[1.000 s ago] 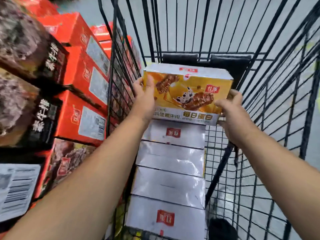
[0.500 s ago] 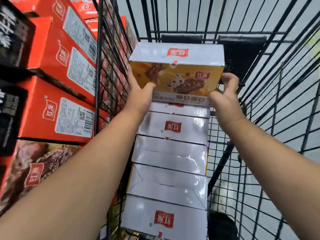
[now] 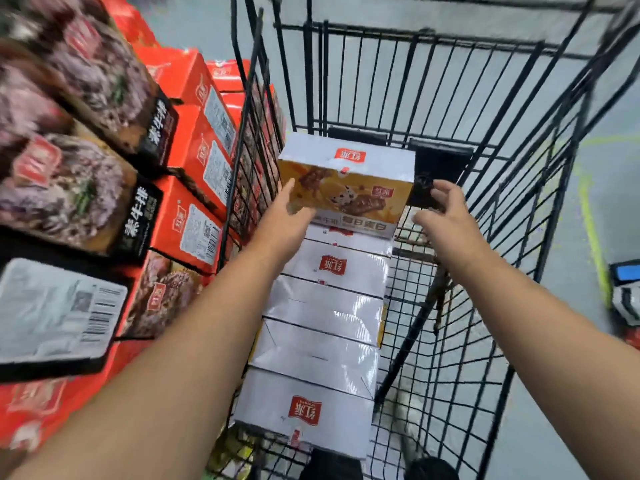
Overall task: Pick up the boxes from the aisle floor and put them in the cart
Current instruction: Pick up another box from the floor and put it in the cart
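The yellow box (image 3: 346, 188) is placed at the 12 o'clock end of the row (image 3: 325, 306) in the cart (image 3: 485, 98); your left hand (image 3: 284, 216) and right hand (image 3: 446, 216), fingers (image 3: 440, 191) apart, hold nothing; any remainder is out of view.

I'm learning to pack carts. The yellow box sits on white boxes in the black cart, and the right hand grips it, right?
Not quite: the head view shows the right hand open, apart from the yellow box. The rest holds: it sits on the white boxes in the black cart.
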`<state>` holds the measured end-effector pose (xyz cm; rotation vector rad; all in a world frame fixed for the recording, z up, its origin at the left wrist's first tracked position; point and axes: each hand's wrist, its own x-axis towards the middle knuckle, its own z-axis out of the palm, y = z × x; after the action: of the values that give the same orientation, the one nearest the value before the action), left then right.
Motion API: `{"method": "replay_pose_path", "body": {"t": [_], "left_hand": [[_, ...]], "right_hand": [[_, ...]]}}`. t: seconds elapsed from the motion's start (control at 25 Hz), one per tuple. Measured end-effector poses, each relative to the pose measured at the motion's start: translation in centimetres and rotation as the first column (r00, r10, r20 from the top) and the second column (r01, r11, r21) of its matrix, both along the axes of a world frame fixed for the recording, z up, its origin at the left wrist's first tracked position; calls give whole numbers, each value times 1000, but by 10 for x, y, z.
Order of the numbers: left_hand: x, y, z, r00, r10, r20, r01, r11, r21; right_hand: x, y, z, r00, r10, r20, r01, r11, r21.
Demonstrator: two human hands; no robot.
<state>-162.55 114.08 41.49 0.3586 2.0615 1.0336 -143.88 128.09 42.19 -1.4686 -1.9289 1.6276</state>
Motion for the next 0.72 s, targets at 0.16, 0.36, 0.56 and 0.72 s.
{"method": "replay_pose_path", "body": {"t": [0.16,0.36,0.56,0.72], "left_hand": [[50,-47,42,992,125,22,-126,990,58],[114,-118,101,932,355,-76,-336,923,189],[191,-203,159,817,569,-97,-527,804,275],[251,-283,197,709,701,-79,-659,698,279]], "right_hand": [[10,-27,54,970,244,-21,-242,968,62],[26,-92,98,883,454,-122,-459,888,-12],[52,-168,143,729,656,-194,-667,745,14],[71,-246,187,580,776,-250,-789,611,65]]}}
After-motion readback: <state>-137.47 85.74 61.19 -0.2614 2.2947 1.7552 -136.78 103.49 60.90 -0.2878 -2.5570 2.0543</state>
